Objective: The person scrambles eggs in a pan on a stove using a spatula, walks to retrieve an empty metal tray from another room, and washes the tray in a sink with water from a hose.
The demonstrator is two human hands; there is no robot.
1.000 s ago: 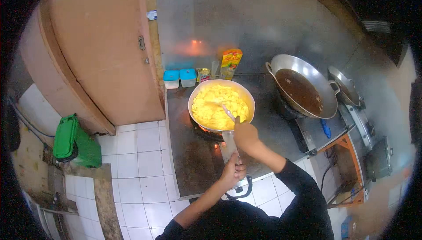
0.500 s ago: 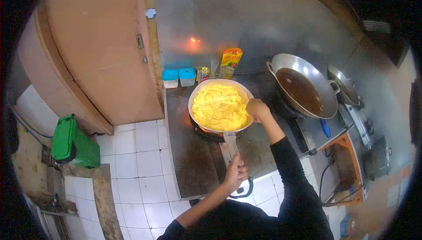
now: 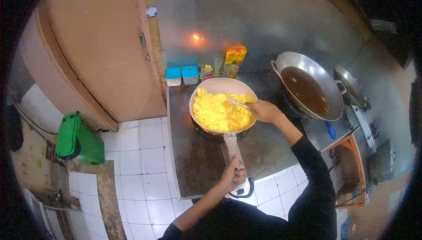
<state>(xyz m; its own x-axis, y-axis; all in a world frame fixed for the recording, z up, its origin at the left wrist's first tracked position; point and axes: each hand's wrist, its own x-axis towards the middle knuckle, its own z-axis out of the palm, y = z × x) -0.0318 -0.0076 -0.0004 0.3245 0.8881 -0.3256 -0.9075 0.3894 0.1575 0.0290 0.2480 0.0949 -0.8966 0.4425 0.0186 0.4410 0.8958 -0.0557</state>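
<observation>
A white-lined frying pan [image 3: 225, 84] sits over a lit burner, filled with soft yellow scrambled eggs [image 3: 213, 112]. My left hand [image 3: 233, 174] is wrapped around the pan's long grey handle [image 3: 231, 145], which points toward me. At the pan's right rim, my right hand [image 3: 264, 110] grips a slim pale spatula [image 3: 238, 104]. The spatula's far end is sunk in the eggs, so its shape is hidden. Bare pan lining shows along the back, behind the eggs.
A large wok [image 3: 292, 60] of dark oil stands to the right, with another pan [image 3: 347, 77] beyond it. Along the back wall are blue-lidded tubs [image 3: 190, 72], a can [image 3: 207, 71] and a yellow pouch [image 3: 235, 57]. A green bin [image 3: 79, 139] stands left.
My right hand has turned and moved slightly right, bringing the spatula into sight. The eggs have been pulled toward the front, baring the pan's back. My left hand still holds the handle.
</observation>
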